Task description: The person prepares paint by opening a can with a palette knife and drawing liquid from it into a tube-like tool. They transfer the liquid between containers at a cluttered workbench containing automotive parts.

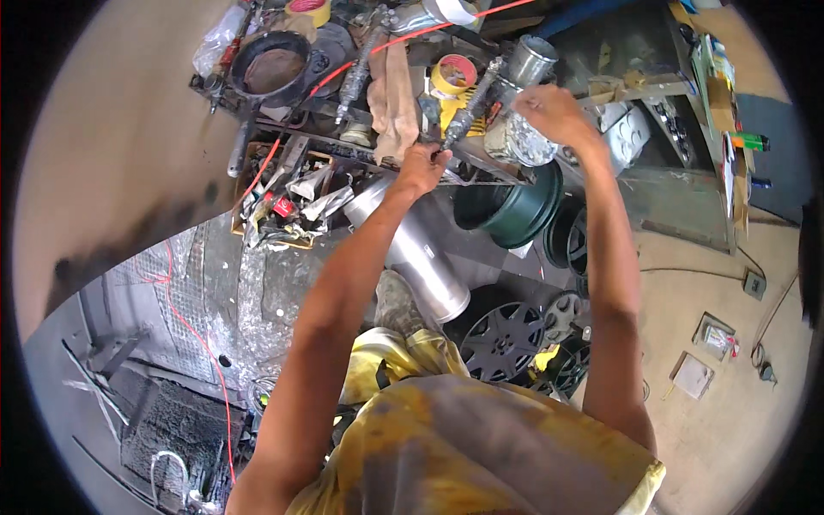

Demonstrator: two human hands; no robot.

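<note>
My left hand [422, 168] is closed at the front edge of the cluttered bench, its fingertips at the lower end of a long foil-wrapped tool [466, 118]. That tool slants up and right. My right hand [554, 113] is raised over a foil-covered pot [524, 142], with its fingers curled together; what they pinch, if anything, is hidden. Just behind it stands a shiny metal can [533, 58]. Left of the tool are a roll of yellow tape [453, 74] and a brown cloth [394, 103] hanging over the edge.
A second foil-wrapped tool [359, 77], a black pan [269, 70] and an orange hose [343, 67] lie on the bench. Below are a box of scraps [287, 196], a silver cylinder [421, 262], a green wheel rim [515, 215] and dark wheels [504, 339].
</note>
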